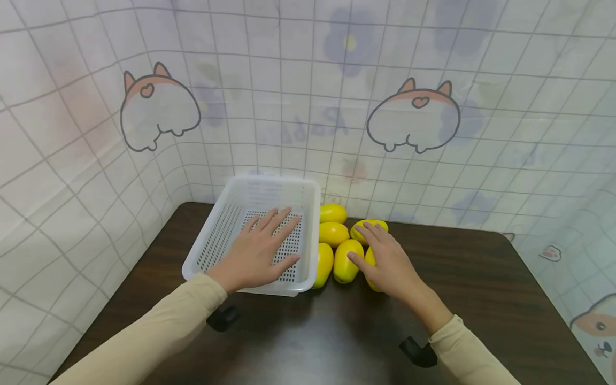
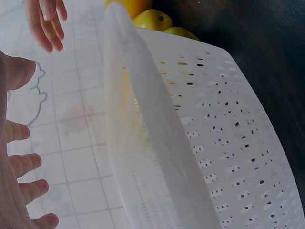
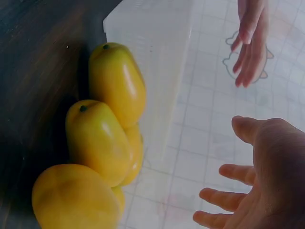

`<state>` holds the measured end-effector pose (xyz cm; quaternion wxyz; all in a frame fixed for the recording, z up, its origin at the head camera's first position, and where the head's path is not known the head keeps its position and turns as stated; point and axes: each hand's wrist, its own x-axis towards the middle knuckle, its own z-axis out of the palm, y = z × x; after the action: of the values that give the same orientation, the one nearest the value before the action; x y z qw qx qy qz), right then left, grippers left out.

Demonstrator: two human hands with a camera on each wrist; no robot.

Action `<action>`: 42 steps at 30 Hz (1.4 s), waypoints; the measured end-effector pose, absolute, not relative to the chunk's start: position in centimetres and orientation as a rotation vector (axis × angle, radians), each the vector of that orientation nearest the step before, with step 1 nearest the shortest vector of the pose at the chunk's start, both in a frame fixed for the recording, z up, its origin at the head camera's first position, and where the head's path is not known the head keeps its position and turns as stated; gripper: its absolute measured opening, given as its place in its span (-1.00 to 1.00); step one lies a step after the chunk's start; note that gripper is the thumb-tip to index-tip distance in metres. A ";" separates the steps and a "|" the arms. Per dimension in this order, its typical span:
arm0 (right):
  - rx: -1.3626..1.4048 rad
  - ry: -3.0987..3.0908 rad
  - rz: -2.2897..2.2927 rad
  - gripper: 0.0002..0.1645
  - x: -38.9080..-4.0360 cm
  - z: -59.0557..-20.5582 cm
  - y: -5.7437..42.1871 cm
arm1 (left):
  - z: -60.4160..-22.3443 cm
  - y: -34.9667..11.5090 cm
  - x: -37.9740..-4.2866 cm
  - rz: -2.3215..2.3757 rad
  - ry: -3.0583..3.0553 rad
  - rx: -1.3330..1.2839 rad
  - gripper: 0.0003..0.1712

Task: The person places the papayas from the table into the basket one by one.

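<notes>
Fingers spread, my left hand [image 1: 260, 251] is over the white perforated plastic basket [image 1: 192, 267], higher than its rim in the left wrist view, and holds nothing. My right hand [image 1: 390, 262] hovers with spread fingers over the right side of a group of yellow, mango-like fruits [image 1: 348, 261]. In the head view it partly covers two of them, a fruit at the back [image 1: 356, 233] and one at the front right [image 1: 370, 259]. The right wrist view shows a gap between this hand and the fruits [image 3: 97, 143]. Several fruits sit against the basket's right side.
The dark wooden table [image 1: 462, 299] carries the basket and fruits near its back edge. Behind it hangs a white grid-patterned cloth [image 1: 289, 107] with cartoon prints, which also runs along the left and right sides. Black straps [image 1: 417, 353] show by both wrists.
</notes>
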<state>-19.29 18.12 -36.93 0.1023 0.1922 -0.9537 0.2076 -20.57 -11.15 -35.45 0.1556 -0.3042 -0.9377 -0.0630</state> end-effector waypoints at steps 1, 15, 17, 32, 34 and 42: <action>0.560 -2.819 0.618 -0.26 -19.3 -37.0 18.2 | -35.5 -11.3 -20.5 -0.178 -2.689 -0.866 -0.19; 0.506 -2.829 0.681 -0.24 -19.6 -37.9 19.8 | -36.1 -13.2 -20.2 -0.183 -2.730 -0.804 -0.18; 0.498 -2.831 0.681 -0.24 -19.6 -38.0 20.0 | -36.2 -13.5 -20.2 -0.189 -2.736 -0.797 -0.18; 0.439 -2.860 0.679 -0.24 -19.7 -38.7 20.7 | -36.3 -14.7 -20.0 -0.193 -2.738 -0.747 -0.17; 0.431 -2.862 0.681 -0.24 -19.7 -38.7 20.8 | -36.4 -14.9 -20.0 -0.198 -2.728 -0.745 -0.18; 0.420 -2.857 0.681 -0.26 -19.7 -38.9 21.3 | -36.6 -15.8 -20.1 -0.245 -2.741 -0.708 -0.19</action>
<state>-19.65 21.25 -38.92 0.0872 0.1411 -0.9593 0.2287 -20.10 -15.81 -36.63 0.1497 -0.2462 -0.9538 -0.0851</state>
